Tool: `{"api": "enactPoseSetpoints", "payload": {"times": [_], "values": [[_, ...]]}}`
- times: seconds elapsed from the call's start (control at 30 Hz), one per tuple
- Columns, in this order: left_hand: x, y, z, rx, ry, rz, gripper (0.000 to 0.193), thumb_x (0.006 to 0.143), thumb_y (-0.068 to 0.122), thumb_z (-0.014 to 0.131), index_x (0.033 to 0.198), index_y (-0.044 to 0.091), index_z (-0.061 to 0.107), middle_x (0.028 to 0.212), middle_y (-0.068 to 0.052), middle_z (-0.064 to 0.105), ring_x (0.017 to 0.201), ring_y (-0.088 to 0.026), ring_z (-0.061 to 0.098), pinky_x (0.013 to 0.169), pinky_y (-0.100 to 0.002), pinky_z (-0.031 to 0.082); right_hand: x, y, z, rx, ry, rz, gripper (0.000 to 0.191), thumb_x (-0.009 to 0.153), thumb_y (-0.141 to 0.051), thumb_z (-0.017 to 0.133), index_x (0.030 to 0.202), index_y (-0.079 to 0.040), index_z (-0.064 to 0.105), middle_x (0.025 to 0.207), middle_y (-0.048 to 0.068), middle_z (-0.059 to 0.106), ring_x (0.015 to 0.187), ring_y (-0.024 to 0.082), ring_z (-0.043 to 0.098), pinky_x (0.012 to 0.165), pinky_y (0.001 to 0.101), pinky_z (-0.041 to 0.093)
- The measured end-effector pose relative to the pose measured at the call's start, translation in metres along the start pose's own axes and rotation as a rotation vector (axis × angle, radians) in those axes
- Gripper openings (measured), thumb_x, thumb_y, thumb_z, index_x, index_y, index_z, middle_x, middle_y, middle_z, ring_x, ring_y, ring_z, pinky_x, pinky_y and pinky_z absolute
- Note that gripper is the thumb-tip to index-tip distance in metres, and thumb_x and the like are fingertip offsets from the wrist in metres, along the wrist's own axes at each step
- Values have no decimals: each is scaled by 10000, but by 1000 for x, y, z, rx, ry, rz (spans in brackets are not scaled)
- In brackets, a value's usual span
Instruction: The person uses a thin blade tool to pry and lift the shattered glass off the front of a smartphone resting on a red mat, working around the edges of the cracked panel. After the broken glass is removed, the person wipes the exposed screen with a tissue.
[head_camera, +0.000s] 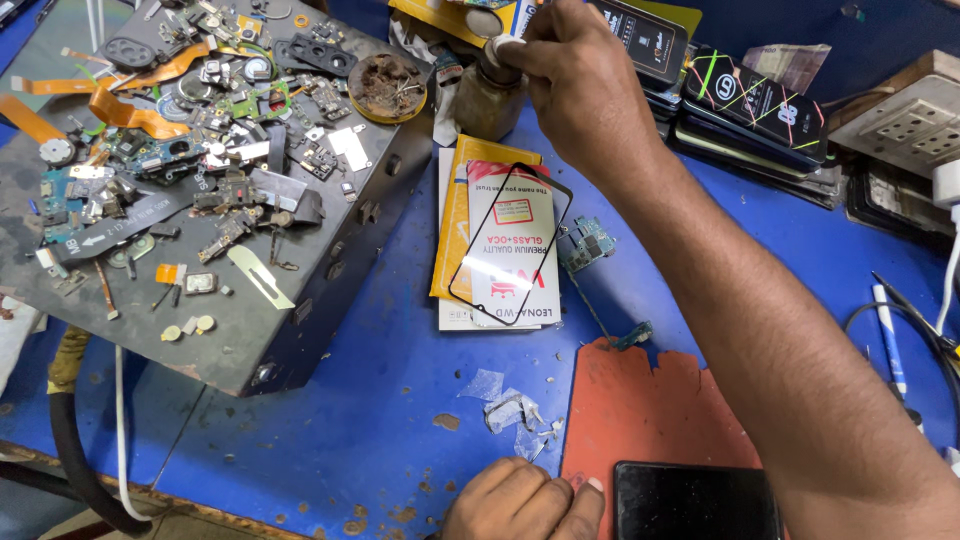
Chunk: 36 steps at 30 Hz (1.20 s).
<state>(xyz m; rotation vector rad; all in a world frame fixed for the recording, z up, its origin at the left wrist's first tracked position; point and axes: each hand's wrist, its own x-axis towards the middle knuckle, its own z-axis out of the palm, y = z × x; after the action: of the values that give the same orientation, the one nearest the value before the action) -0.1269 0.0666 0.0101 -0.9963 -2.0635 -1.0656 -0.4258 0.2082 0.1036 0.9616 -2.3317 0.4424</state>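
Note:
My right hand (575, 85) reaches to the back of the blue table and grips the top of a small grimy bottle (488, 98). My left hand (525, 500) rests as a loose fist on the table's front edge, beside a dark phone (695, 500) lying on a red mat (650, 410). Between the hands a thin black-rimmed glass panel (510, 245) lies on white and yellow packets (455, 215).
A dark metal box (290, 330) on the left is heaped with small phone parts, flex cables and screws. Boxed screen protectors (755, 105) stack at the back right. A power strip (905, 125), cables and a blue pen (888, 335) lie to the right. Plastic scraps (505, 410) are near the front.

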Motion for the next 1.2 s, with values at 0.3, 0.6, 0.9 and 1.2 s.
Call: {"api": "enactPoseSetpoints", "payload": {"times": [0.3,0.6,0.9,1.2], "values": [[0,-2,-6,12,-45,26,217,856,100,736,1048,2,709,767,-52,610,690,-182,627,647,-324,557,-1,6,-12,756,82,650,242,977,-12,663,1181,-75,777,1090,51,732,982,173,682,843,316,583],[19,4,-13,-26,-47,21,304,727,87,714,999,-47,724,754,-110,626,655,-241,631,606,-378,536,-107,-43,-130,1249,95,1091,280,953,-85,641,1217,-1,681,1101,35,717,984,143,667,826,324,555],[25,31,-6,-256,-321,-231,418,860,123,733,1231,-46,641,1139,-197,680,1092,-358,657,1010,-522,475,-295,-183,-213,-131,-234,703,371,787,21,715,1122,-128,770,1056,68,684,962,240,657,793,338,538],[41,48,12,-182,-617,-279,929,743,285,840,1491,-9,375,1385,-207,532,1365,-399,444,1169,-626,182,-339,-206,-184,-196,-343,493,473,783,-372,745,1179,-115,717,1250,91,607,1105,322,507,924,536,368]]}}
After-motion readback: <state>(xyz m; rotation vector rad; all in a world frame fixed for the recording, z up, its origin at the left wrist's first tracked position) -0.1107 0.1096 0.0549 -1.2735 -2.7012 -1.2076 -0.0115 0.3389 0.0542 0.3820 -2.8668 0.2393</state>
